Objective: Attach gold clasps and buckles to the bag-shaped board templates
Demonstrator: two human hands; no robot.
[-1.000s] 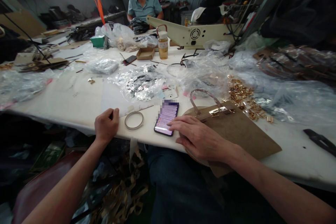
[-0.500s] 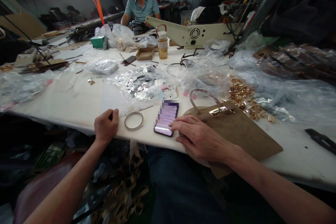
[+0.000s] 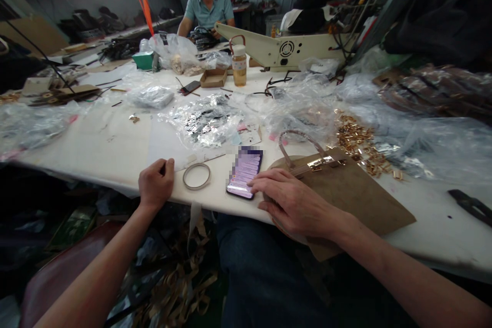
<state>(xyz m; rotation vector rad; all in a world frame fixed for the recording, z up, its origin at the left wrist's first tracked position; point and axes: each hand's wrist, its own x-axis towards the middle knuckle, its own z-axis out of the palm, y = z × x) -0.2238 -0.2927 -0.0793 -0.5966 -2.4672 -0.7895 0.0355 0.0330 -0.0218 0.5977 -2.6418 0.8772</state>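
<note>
My left hand [image 3: 156,183] rests as a closed fist on the table's front edge, with nothing showing in it. Just right of it lies a roll of narrow tape [image 3: 197,176]. A smartphone [image 3: 244,174] lies face up with its screen lit, part of it blurred out. At the phone's lower right, my right hand [image 3: 294,200] has its fingers loosely stretched, the fingertips at the screen's edge. Under and beside that hand is a flat brown handbag piece [image 3: 357,200] with a handle [image 3: 298,136] and shiny gold hardware [image 3: 321,163]. It overhangs the table edge.
Gold metal fittings [image 3: 355,136] are heaped at right, beside plastic bags [image 3: 434,138]. Another bag of silvery pieces [image 3: 207,120] lies mid-table. Farther back stand a bottle [image 3: 239,69], a cardboard tray [image 3: 213,78] and a cream machine [image 3: 286,51]. A co-worker [image 3: 209,7] sits across.
</note>
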